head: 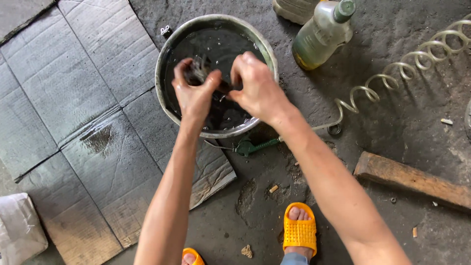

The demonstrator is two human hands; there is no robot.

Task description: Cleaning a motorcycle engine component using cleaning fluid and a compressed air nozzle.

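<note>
Overhead, both hands grip a dark part near a green-capped bottle.

Soft, even daylight, faint shadows, sharp focus, slight glare on dark liquid

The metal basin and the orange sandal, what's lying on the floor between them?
In the head view, between the metal basin and the orange sandal lies a green air blow gun on its coiled hose, then bare, stained concrete.

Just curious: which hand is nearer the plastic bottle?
Right. The right hand is over the basin, on the side toward the plastic bottle; the left hand is farther away.
</note>
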